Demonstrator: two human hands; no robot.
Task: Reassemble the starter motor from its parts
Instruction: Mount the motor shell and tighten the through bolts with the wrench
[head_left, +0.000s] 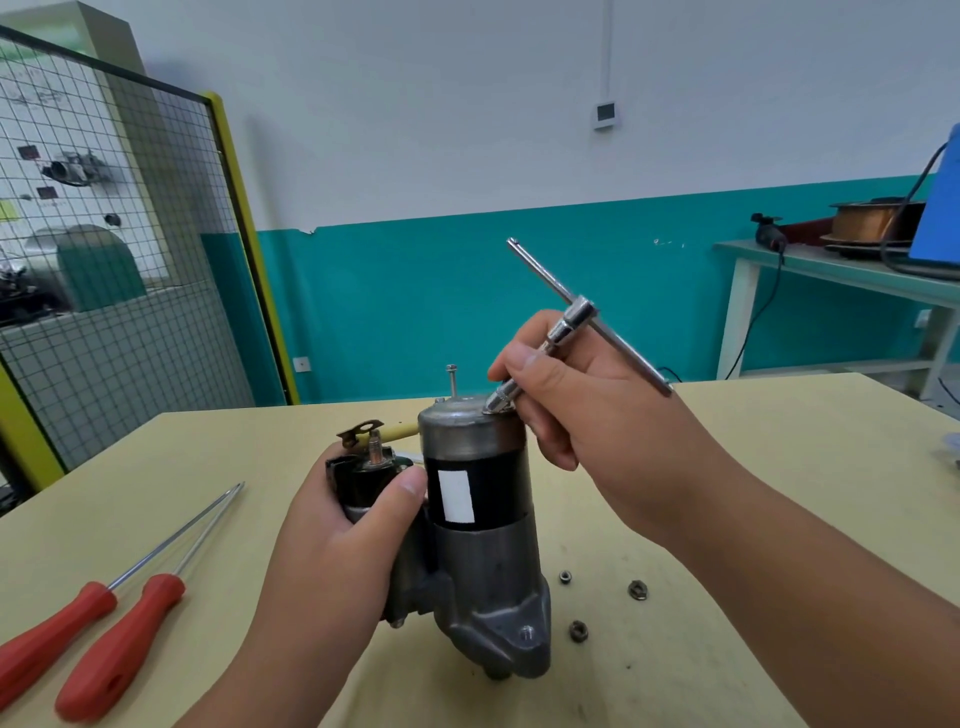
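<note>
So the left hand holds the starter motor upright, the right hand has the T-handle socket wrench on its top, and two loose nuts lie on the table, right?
No: the head view shows three nuts, not two, on the table. The rest holds: left hand on the starter motor, right hand with the T-handle socket wrench on top.

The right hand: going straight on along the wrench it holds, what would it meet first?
The right hand likely meets the top of the starter motor, where the wrench tip seems to rest.
</note>
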